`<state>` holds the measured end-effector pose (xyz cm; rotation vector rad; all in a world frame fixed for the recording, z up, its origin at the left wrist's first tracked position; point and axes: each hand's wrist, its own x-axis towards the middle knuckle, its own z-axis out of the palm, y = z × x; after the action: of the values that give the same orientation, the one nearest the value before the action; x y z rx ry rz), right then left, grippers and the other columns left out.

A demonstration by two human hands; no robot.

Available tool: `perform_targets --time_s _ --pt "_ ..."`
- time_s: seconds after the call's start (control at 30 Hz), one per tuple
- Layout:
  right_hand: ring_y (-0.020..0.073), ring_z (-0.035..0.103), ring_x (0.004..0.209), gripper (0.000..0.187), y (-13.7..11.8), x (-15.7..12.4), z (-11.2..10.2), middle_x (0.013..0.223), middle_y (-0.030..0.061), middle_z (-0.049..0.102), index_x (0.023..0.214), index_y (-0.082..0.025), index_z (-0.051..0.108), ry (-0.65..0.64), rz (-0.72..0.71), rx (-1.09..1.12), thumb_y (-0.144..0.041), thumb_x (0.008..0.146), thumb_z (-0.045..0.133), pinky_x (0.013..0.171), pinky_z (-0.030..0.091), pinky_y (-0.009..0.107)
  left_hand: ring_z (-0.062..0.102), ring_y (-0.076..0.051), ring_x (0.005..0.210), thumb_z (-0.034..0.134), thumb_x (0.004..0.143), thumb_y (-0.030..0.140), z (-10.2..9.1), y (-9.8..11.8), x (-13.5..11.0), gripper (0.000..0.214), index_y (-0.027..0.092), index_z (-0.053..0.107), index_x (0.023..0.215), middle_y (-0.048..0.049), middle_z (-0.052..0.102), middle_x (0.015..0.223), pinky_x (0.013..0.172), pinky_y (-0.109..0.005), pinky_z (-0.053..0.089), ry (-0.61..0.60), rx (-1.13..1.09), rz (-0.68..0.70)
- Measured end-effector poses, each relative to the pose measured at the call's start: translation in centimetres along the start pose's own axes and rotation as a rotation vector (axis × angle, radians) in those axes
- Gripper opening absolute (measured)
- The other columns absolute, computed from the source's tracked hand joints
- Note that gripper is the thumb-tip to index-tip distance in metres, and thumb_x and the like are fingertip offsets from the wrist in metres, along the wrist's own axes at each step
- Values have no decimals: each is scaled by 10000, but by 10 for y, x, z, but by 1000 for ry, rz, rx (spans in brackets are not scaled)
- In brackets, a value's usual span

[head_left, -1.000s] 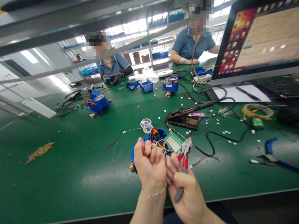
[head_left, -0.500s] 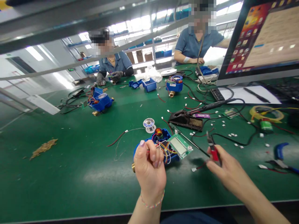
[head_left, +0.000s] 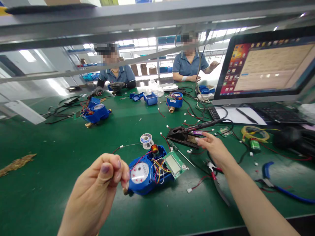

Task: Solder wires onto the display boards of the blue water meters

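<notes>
My left hand (head_left: 98, 186) is closed in a pinch left of a blue water meter (head_left: 139, 188). A thin red wire (head_left: 141, 160) runs from the meter's copper coil (head_left: 154, 149) to its fingertips. The meter's lid is off, its dial faces up, and a green circuit board with a display (head_left: 174, 164) hangs out on coloured wires. My right hand (head_left: 215, 149) is empty, fingers stretched out beside the black soldering iron stand (head_left: 176, 133), in which the soldering iron (head_left: 206, 124) rests. Below that hand lie red-handled cutters (head_left: 214, 177) on the green table.
A solder spool (head_left: 146, 141) and a screwdriver (head_left: 184, 157) lie by the meter. Blue-handled pliers (head_left: 283, 188) are at the right. Other meters (head_left: 95, 113) and a monitor (head_left: 265, 65) stand farther back. Two co-workers (head_left: 118, 75) sit across the table.
My right hand has let go of the cutters and moved up to the soldering iron stand. My left hand has drawn left off the meter, uncovering its dial. The view has shifted.
</notes>
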<state>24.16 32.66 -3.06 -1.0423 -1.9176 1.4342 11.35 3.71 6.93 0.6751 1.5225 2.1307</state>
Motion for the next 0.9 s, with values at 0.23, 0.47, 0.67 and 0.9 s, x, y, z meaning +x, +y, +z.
perform_targets --time_s 0.23,0.47,0.67,0.9 --pt "84 526 602 182 -15 48 15 801 3 549 948 -116 555 61 55 286 -290 898 546 518 473 207 638 -231 937 777 626 239 -9 -13 7 372 177 686 981 -89 677 887 792 -247 544 -98 -56 -127" --pt "39 413 469 165 4 36 -42 689 -39 484 883 -115 534 386 101 440 -278 904 537 392 358 141 684 -158 726 813 570 173 -12 -27 10 198 179 697 730 -20 671 721 649 -166 547 38 0 -203" --pt "63 481 545 172 33 41 -37 762 -11 523 927 -116 543 259 335 459 -286 900 541 453 427 171 671 -155 786 779 623 220 -6 -36 14 165 154 628 639 35 563 750 691 -177 537 42 104 -143" --pt "89 528 627 178 49 54 -39 839 14 547 972 -122 545 165 337 421 -287 905 531 527 476 210 620 -108 700 639 752 189 3 -39 8 59 169 614 702 -19 659 730 614 -146 494 -63 316 -98"
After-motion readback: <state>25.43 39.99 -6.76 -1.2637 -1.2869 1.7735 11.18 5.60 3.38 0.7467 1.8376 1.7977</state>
